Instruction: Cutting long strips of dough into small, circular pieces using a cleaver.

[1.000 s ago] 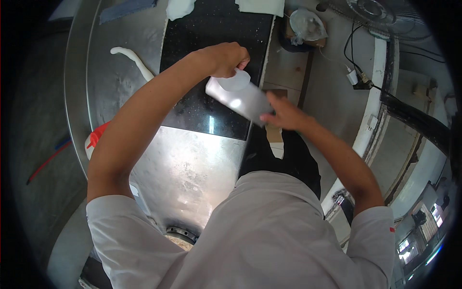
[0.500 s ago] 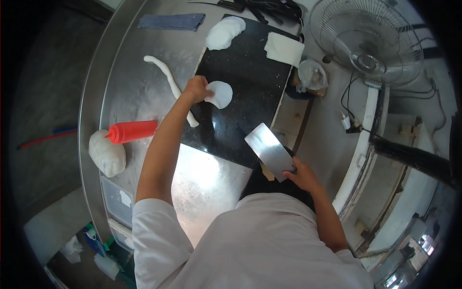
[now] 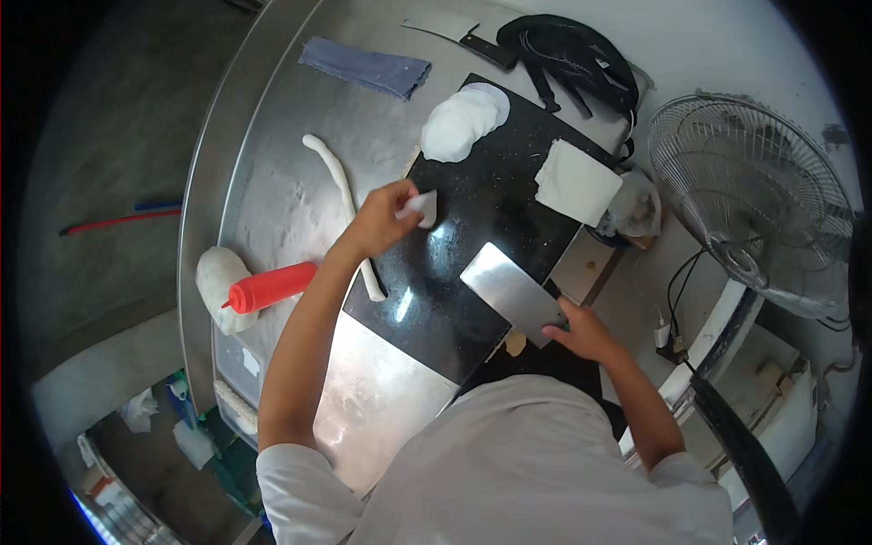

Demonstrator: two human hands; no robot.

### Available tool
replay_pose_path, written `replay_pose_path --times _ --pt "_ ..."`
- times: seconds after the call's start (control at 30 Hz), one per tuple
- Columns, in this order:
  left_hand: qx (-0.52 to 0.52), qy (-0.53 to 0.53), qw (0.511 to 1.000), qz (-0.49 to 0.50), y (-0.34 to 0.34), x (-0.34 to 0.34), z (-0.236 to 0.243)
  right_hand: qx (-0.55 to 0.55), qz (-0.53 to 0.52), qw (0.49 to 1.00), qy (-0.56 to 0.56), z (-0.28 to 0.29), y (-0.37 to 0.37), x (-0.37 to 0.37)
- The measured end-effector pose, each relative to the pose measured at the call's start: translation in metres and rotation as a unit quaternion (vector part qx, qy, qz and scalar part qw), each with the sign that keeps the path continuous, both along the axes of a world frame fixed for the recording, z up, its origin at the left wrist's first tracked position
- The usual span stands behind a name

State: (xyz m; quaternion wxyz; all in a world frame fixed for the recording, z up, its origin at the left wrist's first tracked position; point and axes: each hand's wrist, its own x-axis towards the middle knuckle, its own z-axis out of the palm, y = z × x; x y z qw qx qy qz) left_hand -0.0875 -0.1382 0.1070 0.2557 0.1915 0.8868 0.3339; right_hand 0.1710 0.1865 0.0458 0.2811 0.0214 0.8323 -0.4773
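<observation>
In the head view, the left hand (image 3: 391, 216) has its thumb and fingers pinched together on a thin white sheet (image 3: 427, 208), which hangs over the left part of the black slab (image 3: 490, 200) with its loose part showing past the fingertips. The right hand (image 3: 586, 333) is closed around the handle end of the cleaver (image 3: 504, 286), whose broad blade slants up and left across the slab's near right edge; whether the steel touches the slab cannot be told. The two hands are well apart. A pile of overlapping white discs (image 3: 459, 129) lies at the slab's far left corner, and a folded white cloth (image 3: 578, 183) at its far right. A dough rope (image 3: 336, 182) runs along the slab's left side, partly behind the left forearm, with a red bottle (image 3: 272, 287) farther left, against a pale lump (image 3: 222, 282). For so thin a sheet, a light pinch near the rim would likely serve best, since a hard grip could crease or tear it. It seems wise to keep the blade low, its edge turned from the left fingers, while that hand handles the sheet.
</observation>
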Motion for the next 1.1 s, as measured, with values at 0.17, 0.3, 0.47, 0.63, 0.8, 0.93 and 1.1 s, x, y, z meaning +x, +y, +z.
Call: replay_pose_path --times 0.17,0.3,0.47,0.63,0.8,0.93,1.1 --pt "0.199 -0.153 0.953 0.168 0.050 -0.051 -0.005 -0.009 0.019 1.000 0.011 -0.014 0.041 -0.037" --pt "0.190 -0.151 0.904 0.352 0.050 -0.060 -0.062 -0.002 0.026 0.999 -0.046 -0.013 0.058 -0.059" --pt "0.063 -0.041 0.909 0.410 0.045 -0.054 -0.089 0.042 0.053 0.997 -0.047 -0.010 0.070 -0.077" --pt "0.008 0.082 0.889 0.451 0.057 -0.036 -0.059 0.002 0.023 0.999 -0.032 -0.018 0.075 -0.081" --pt "-0.248 0.310 0.766 0.506 0.017 0.073 -0.060 0.005 0.042 0.999 0.003 -0.007 0.075 -0.084" --pt "-0.178 0.260 0.811 0.494 -0.028 0.170 -0.077 0.026 0.095 0.987 0.131 0.005 0.067 -0.101" --pt "-0.053 0.202 0.787 0.580 -0.008 0.172 -0.053 0.051 0.165 0.976 0.135 0.026 0.029 -0.143"
